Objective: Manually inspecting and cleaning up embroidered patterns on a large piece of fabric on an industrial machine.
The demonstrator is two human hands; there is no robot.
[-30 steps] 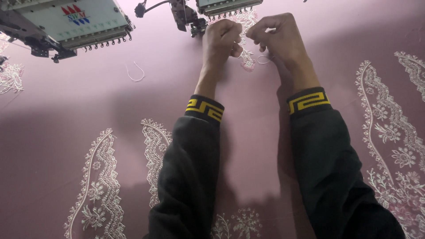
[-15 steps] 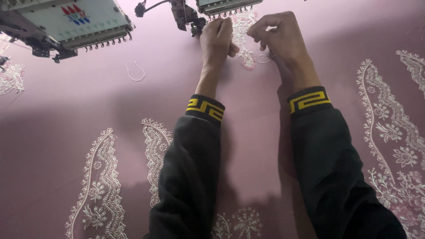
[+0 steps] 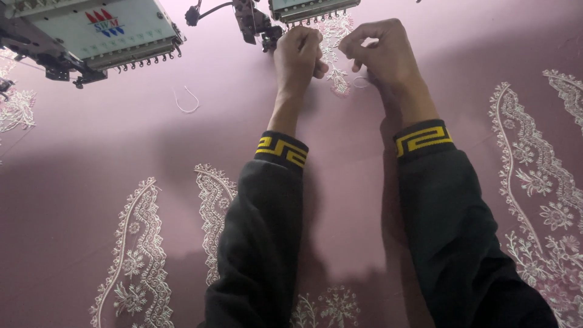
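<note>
Fingers of both hands (image 3: 340,54) pinch white thread (image 3: 359,82) (over pink cloth (image 3: 152,152)).

Both hands, left hand (image 3: 297,53) beside right hand (image 3: 384,56), rest on the cloth (image 3: 109,152) just before the machine head (image 3: 310,8).

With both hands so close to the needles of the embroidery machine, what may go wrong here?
1. The left hand is right beside the embroidery head and its needle row, so a finger might get pricked.
2. Both hands, the right hand too, seem to pinch thin white thread over the embroidered motif; a pull could damage stitches or pucker the pink fabric.
</note>
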